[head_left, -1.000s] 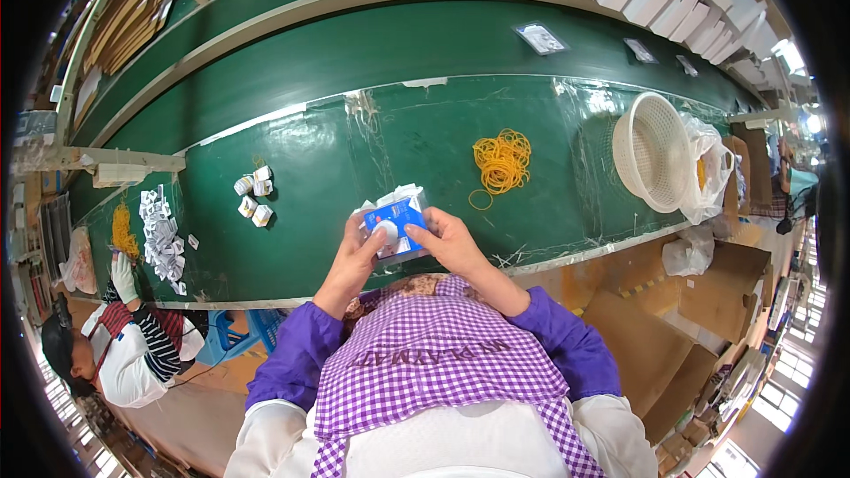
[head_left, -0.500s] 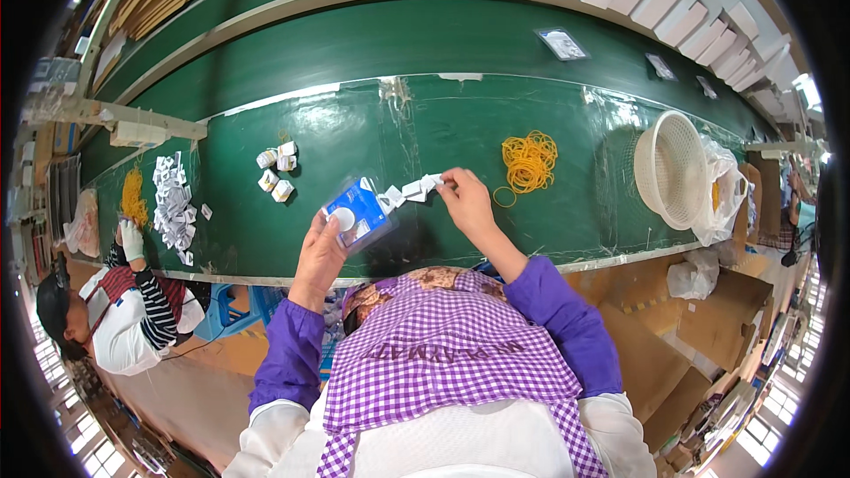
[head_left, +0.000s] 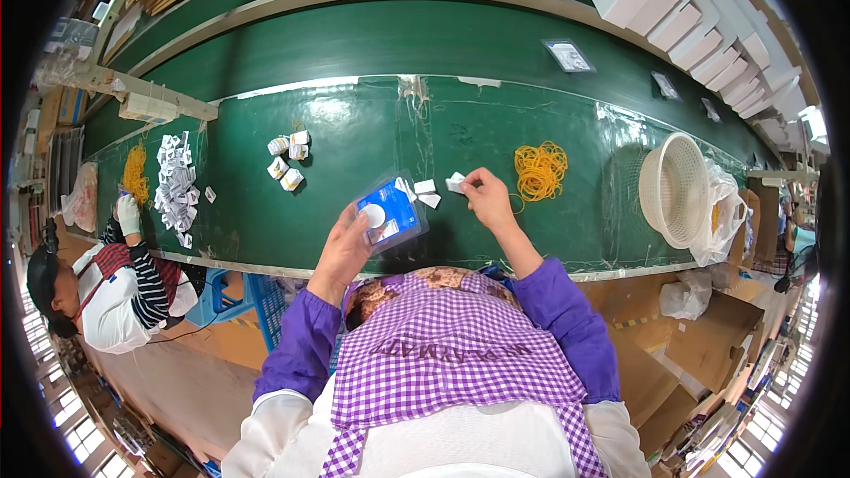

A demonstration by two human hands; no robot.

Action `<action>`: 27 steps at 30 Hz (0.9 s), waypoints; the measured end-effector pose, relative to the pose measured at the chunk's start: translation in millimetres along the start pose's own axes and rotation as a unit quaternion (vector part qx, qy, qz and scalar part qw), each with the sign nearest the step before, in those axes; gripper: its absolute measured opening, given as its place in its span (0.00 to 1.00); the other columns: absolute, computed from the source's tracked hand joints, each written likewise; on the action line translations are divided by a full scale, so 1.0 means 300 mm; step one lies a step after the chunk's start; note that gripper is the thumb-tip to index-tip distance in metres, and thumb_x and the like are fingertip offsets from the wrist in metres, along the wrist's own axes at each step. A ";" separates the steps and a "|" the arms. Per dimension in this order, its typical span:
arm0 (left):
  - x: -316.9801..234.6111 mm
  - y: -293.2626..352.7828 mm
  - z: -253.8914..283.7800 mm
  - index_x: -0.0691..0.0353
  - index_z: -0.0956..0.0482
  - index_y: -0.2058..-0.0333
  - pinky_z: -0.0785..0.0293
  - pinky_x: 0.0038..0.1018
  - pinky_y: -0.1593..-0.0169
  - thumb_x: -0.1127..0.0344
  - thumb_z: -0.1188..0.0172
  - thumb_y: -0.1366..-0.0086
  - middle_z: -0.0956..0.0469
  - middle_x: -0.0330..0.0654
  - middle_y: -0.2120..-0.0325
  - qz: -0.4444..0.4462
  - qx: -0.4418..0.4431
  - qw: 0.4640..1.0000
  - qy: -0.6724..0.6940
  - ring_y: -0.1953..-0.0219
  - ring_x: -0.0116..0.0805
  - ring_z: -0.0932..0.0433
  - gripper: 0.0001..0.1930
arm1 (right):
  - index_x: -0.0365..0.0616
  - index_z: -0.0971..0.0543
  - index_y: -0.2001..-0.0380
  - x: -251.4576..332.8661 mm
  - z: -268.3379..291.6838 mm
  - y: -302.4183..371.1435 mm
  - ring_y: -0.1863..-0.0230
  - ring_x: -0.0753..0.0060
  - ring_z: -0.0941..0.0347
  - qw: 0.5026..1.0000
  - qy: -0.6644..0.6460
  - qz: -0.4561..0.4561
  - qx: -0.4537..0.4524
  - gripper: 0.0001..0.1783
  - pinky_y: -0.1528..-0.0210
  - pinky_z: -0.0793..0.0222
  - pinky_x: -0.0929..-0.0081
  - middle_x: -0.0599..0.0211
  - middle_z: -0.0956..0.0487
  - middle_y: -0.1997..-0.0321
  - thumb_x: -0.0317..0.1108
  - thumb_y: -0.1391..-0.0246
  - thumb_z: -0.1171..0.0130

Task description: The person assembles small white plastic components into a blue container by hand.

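My left hand [head_left: 343, 250] grips a clear plastic blister pack [head_left: 405, 212] with a blue and white card inside, tilted just above the green table. The fingers of my right hand [head_left: 492, 202] are pinched on a small white folded paper piece [head_left: 455, 182] at the table surface. Between the pack and that hand lie a loose white piece [head_left: 425, 187] and another white piece [head_left: 429, 201]. The pack's far right edge partly overlaps further white bits. Several small white bundles [head_left: 291, 179] with yellow bands round them sit farther left.
A heap of yellow rubber bands [head_left: 540, 170] lies right of my right hand. Beyond it stand a white plastic basket [head_left: 653, 190] and a plastic bag [head_left: 728, 212]. At left are a pile of white pieces [head_left: 175, 186] and a co-worker's gloved hand [head_left: 128, 214]. Flat packs [head_left: 567, 56] rest on the far strip.
The view has shifted slightly. My left hand has carried the pack a little right. My right hand has drawn right, and the white pieces, earlier in a row beside the pack, now lie farther apart.
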State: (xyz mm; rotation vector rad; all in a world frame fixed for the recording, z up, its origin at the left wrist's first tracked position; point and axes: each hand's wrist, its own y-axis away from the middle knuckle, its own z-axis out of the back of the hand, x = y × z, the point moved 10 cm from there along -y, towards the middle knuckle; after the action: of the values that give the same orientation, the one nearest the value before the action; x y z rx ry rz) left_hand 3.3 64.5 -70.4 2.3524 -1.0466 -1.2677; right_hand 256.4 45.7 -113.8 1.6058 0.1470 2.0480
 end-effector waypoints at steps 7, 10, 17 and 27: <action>-0.004 -0.008 -0.048 0.63 0.42 0.44 0.37 0.27 0.45 0.62 0.48 0.36 0.32 0.38 0.51 0.010 0.016 1.000 0.010 0.50 0.27 0.32 0.25 | 0.36 0.28 0.65 -0.021 0.083 0.034 0.76 0.79 0.28 0.989 -0.143 0.003 -0.026 0.07 0.74 0.33 0.83 0.64 0.28 0.72 0.23 0.50 0.48; 0.002 -0.005 -0.099 0.63 0.41 0.45 0.35 0.28 0.46 0.62 0.45 0.38 0.31 0.39 0.53 0.030 0.040 0.999 0.017 0.50 0.29 0.32 0.25 | 0.38 0.25 0.62 0.022 0.074 0.079 0.69 0.79 0.29 0.983 -0.179 0.042 0.004 0.11 0.68 0.32 0.84 0.65 0.30 0.68 0.21 0.51 0.47; 0.017 -0.001 -0.135 0.62 0.42 0.43 0.31 0.28 0.49 0.60 0.46 0.38 0.29 0.36 0.54 0.055 0.079 0.995 0.007 0.54 0.27 0.30 0.27 | 0.40 0.20 0.67 0.350 0.118 0.227 0.67 0.81 0.33 0.980 -0.095 0.163 0.059 0.08 0.62 0.35 0.85 0.72 0.29 0.68 0.20 0.53 0.43; -0.015 0.004 -0.219 0.62 0.46 0.42 0.35 0.36 0.45 0.57 0.44 0.39 0.34 0.43 0.49 0.048 0.111 0.992 -0.041 0.46 0.34 0.34 0.31 | 0.34 0.26 0.59 0.402 0.089 0.288 0.68 0.81 0.30 0.962 -0.227 0.131 0.077 0.12 0.64 0.33 0.84 0.68 0.25 0.68 0.21 0.49 0.46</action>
State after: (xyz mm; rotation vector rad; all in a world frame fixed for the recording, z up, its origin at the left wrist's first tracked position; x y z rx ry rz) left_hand 54.4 60.5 -29.0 2.3896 -1.3743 -1.2822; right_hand 233.6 21.7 33.4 2.2515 -0.0788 1.8242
